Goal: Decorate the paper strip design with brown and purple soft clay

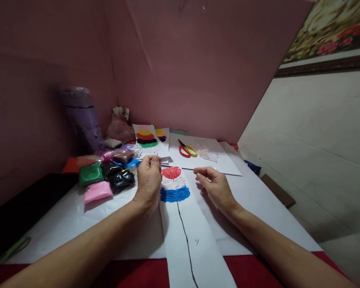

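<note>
The sheet (pixel 198 224) lies between both grips on the bench (pixel 57 232). Left grip (pixel 149 178) is curled; I cannot tell its hold. Right grip (pixel 217 188) is half open, visibly bare. Packets (pixel 122 181) crowd the left; scissors (pixel 185 148) and bottle (pixel 83 120) sit beyond.

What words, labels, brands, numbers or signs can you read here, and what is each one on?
"ELE": on the purple bottle; the letters after it are too unclear to read.
Perhaps "4": a small mark on the painted paper strip, below the blue band; too small to be sure.
Nothing readable on the colored packets.
</note>
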`<action>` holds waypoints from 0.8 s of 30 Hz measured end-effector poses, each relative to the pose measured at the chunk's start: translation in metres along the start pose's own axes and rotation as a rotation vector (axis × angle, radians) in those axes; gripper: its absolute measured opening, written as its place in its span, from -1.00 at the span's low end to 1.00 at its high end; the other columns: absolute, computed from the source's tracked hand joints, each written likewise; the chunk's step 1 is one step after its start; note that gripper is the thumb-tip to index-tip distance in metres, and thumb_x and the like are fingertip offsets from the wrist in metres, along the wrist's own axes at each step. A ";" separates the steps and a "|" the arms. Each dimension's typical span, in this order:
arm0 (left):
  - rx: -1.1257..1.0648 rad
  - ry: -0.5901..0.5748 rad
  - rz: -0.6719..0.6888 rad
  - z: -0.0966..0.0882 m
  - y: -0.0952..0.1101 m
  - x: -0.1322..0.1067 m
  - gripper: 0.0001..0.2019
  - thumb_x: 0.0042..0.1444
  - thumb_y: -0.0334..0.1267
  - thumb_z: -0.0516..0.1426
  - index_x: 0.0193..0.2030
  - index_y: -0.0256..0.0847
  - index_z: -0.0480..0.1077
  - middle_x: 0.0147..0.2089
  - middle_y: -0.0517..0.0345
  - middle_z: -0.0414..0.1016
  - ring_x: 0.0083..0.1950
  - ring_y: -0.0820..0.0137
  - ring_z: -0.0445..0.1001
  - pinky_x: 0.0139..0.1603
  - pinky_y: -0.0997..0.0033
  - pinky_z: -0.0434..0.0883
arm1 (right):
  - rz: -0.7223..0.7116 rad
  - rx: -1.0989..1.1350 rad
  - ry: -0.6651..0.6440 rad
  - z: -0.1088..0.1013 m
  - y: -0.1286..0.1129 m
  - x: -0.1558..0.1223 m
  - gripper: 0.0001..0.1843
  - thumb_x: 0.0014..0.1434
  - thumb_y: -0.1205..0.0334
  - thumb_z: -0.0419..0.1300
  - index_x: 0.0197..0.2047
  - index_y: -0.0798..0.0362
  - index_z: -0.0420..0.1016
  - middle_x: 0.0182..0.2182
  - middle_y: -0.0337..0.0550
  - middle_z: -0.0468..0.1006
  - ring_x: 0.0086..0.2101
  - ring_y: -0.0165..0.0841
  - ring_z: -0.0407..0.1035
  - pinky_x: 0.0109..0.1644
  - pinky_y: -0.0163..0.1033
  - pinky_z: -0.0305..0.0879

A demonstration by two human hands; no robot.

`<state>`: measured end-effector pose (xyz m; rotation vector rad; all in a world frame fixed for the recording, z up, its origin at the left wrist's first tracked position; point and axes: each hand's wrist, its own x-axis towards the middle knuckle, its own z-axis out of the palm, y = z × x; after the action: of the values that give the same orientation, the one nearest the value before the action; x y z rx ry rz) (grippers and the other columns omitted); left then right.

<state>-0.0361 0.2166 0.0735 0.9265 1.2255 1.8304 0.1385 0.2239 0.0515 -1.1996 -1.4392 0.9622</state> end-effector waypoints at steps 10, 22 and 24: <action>-0.007 -0.084 -0.026 0.000 0.010 -0.007 -0.81 0.13 -0.24 0.09 -0.20 -0.28 0.45 -0.49 0.23 0.30 -0.50 0.49 0.20 -0.48 0.51 0.17 | -0.186 -0.056 -0.006 -0.002 -0.003 -0.005 -0.84 0.13 0.16 0.20 -0.28 0.03 0.56 -0.23 -0.12 0.48 -0.35 -0.31 0.40 -0.51 -0.31 0.35; 0.144 0.093 -0.162 0.001 0.014 -0.005 -0.89 0.11 -0.32 0.09 -0.30 -0.26 0.44 -0.34 0.13 0.41 -0.31 0.38 0.33 -0.39 0.48 0.22 | -0.092 -0.169 -0.078 0.000 -0.002 -0.006 -0.85 0.14 0.14 0.20 -0.31 0.02 0.53 -0.47 -0.17 0.55 -0.42 -0.23 0.52 -0.42 -0.22 0.38; 0.112 0.080 -0.182 0.003 0.016 -0.008 -0.89 0.10 -0.32 0.10 -0.30 -0.27 0.44 -0.36 0.13 0.39 -0.32 0.39 0.33 -0.40 0.48 0.23 | -0.093 -0.158 -0.103 0.000 -0.001 -0.006 -0.84 0.14 0.13 0.20 -0.29 0.01 0.53 -0.46 -0.17 0.56 -0.39 -0.21 0.54 -0.41 -0.22 0.38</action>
<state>-0.0329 0.2067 0.0882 0.7800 1.4260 1.6829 0.1383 0.2182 0.0514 -1.2003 -1.6640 0.8700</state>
